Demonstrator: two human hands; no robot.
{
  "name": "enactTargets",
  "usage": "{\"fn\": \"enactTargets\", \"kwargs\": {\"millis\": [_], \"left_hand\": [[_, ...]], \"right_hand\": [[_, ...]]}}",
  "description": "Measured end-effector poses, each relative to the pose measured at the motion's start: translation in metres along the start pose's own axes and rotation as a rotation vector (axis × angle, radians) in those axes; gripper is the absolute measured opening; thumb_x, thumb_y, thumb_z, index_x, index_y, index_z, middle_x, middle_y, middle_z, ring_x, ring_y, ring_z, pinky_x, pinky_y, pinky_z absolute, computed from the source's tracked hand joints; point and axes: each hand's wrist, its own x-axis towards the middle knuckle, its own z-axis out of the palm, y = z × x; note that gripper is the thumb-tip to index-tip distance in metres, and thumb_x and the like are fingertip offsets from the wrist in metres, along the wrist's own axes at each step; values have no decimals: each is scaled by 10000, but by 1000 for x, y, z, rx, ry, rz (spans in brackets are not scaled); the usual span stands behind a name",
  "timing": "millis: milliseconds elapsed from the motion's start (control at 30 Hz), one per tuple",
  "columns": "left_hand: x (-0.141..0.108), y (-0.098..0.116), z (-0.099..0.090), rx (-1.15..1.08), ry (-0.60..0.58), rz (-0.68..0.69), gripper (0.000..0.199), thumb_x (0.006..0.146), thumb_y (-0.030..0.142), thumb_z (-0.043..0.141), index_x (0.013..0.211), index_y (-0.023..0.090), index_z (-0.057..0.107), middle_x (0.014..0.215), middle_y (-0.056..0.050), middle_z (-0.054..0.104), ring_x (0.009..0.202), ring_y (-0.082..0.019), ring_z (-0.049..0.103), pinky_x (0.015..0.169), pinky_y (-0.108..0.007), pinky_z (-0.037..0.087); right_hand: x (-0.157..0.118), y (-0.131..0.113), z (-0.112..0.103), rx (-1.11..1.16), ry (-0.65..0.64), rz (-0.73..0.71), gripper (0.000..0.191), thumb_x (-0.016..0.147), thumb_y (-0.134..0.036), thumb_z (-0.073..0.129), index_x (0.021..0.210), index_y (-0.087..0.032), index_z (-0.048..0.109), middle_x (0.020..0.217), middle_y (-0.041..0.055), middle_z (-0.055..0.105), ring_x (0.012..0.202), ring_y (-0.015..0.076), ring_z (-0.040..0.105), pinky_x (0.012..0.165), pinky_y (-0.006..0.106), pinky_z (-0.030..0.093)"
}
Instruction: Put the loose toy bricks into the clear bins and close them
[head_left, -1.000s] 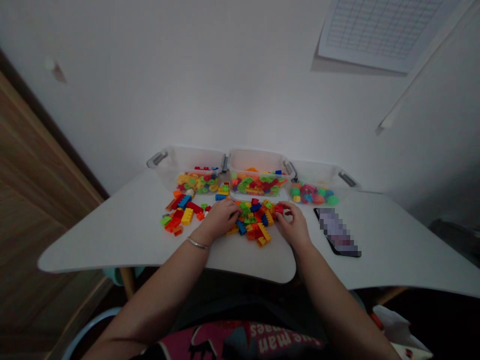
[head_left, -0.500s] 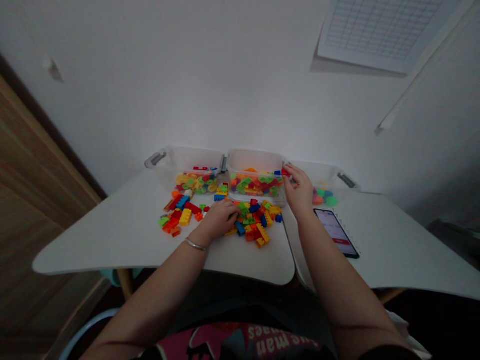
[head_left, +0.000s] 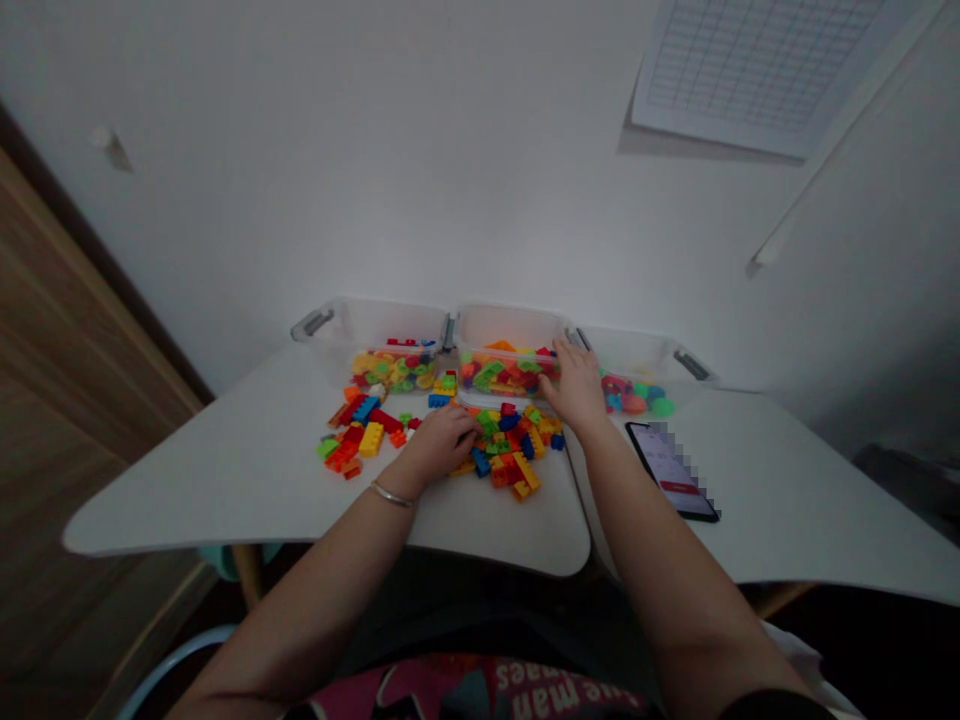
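your right hand (head_left: 577,390) has come down from the rim and now sits with its fingers fanned over the front right corner of the middle clear plastic bin (head_left: 510,325), close beside the grey handle (head_left: 578,340). the red brick that showed at its fingertips a moment ago is out of sight, so you can't tell whether the hand still holds it or has let it go; the fingers cover that corner of the bin.

your left hand (head_left: 442,442) hasn't left the table. it lies palm down and loosely curled, with its fingertips at the edge of the loose plastic bricks (head_left: 510,450), and the palm hides whatever is beneath it, so you can't tell if it grips anything.

the bricks lie in two loose heaps on the white table (head_left: 225,490), one either side of your left hand; the other heap (head_left: 360,430) is further left. the left bin (head_left: 375,325) holds mixed pieces, and the right bin (head_left: 637,350) holds rounded pieces, partly hidden by your right wrist from this low, dim view. your phone (head_left: 660,450) lies just beside your right forearm, its screen partly blurred out.
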Motion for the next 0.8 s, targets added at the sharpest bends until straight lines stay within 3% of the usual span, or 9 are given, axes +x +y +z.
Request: {"fn": "enactTargets", "kwargs": {"millis": [200,467,633,800], "left_hand": [[0,0,0,7,-6,3,192,895,161,502,895,183,693,916,-78,682,899,-212,592,839,-364,490],[-1,3,-3,-7,-10,-5,194,898,162,499,882,187,691,906,-74,671,899,-204,590,842,-347,492],[-1,3,-3,2,-16,-8,196,898,166,500,875,182,694,906,-78,677,896,-211,596,854,-362,490],[-1,2,-2,7,-24,-16,198,898,160,500,891,175,697,917,-81,676,903,-216,595,848,-363,491]], "right_hand": [[-4,3,-2,37,-1,-37,564,780,-260,599,1330,-185,494,1425,164,492,1352,339,408,1136,631,235],[-39,-21,-13,158,209,4,401,847,-229,486,1242,-223,557,1278,122,581,1232,276,505,1072,535,382],[-72,-28,4,224,92,62,366,839,-197,478,1187,-195,591,1197,125,625,1161,266,535,1045,510,416],[-84,-23,16,222,-24,87,337,814,-194,526,1134,-189,632,1163,126,653,1128,283,543,1026,508,425]]}}
